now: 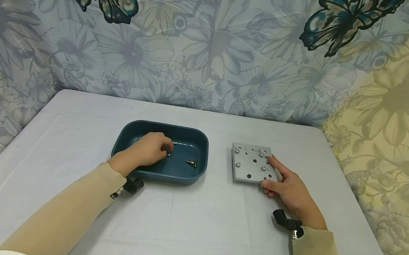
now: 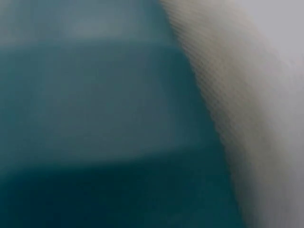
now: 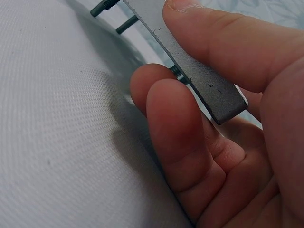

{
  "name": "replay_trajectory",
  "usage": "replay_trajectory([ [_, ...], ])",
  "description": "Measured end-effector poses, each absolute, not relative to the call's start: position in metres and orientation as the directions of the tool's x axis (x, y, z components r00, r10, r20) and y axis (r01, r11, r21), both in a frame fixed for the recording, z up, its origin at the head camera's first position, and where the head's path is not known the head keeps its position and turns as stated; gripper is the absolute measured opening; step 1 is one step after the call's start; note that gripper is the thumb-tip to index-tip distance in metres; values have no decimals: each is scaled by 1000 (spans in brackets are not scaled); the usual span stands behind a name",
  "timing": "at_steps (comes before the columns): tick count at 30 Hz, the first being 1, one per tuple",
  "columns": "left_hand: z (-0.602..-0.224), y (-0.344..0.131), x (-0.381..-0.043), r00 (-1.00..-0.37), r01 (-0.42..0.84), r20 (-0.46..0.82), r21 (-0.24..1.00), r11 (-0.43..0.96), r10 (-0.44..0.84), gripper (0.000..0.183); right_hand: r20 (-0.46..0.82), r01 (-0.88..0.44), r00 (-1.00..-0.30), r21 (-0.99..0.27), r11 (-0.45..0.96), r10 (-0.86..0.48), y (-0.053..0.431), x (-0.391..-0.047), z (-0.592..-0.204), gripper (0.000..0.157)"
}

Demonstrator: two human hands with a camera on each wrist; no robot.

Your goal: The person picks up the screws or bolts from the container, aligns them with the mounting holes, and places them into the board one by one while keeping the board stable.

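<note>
A dark teal tray [image 1: 175, 180] stands left of centre, and my left hand [image 1: 148, 148] reaches into it, palm down. Its fingertips curl around a small dark screw [image 1: 168, 152], which the fingers partly cover. Another screw [image 1: 191, 162] lies on the tray floor to the right. My right hand [image 1: 291, 190] grips the right side of a silver metal plate [image 1: 248, 162] that has holes and several screws in its top. In the right wrist view, screw shanks [image 3: 127, 24] stick out below the plate, the thumb presses its edge, and the other fingers curl underneath.
A white cloth covers the table [image 1: 190, 230]. Behind it hangs a fabric backdrop [image 1: 214, 59] with flowers and butterflies. A small black wrist camera [image 1: 286, 221] sits on the right wrist, another on the left. The left wrist view is mostly blurred tray wall [image 2: 95, 104].
</note>
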State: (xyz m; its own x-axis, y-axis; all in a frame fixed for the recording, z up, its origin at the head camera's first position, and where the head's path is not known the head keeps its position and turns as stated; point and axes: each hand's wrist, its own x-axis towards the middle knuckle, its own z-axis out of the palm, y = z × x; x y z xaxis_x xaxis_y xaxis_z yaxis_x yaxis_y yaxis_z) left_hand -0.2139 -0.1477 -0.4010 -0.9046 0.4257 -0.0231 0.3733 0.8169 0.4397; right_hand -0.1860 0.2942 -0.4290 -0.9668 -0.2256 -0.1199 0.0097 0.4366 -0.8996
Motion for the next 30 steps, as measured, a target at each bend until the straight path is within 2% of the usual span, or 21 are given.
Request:
replay_trajectory([
  [8,-400,-150,-212,-844,476,-48,391,788,534,33,-120,4,-967,-889,458,-225,294,-186,-429,95],
  [11,-399,-150,-212,-810,535,-37,358,765,585,29,-116,-2,-967,-886,463,-225,294,-185,-428,95],
  [15,-400,-150,-214,-799,555,-35,341,759,600,23,-117,-4,-968,-879,477,-223,295,-185,-427,95],
  [21,-403,-150,-217,-827,496,-59,393,774,560,23,-118,-2,-968,-879,477,-222,294,-187,-427,95],
  [30,-398,-154,-213,-906,312,-54,585,749,419,22,-132,19,-970,-881,473,-206,293,-184,-426,95],
])
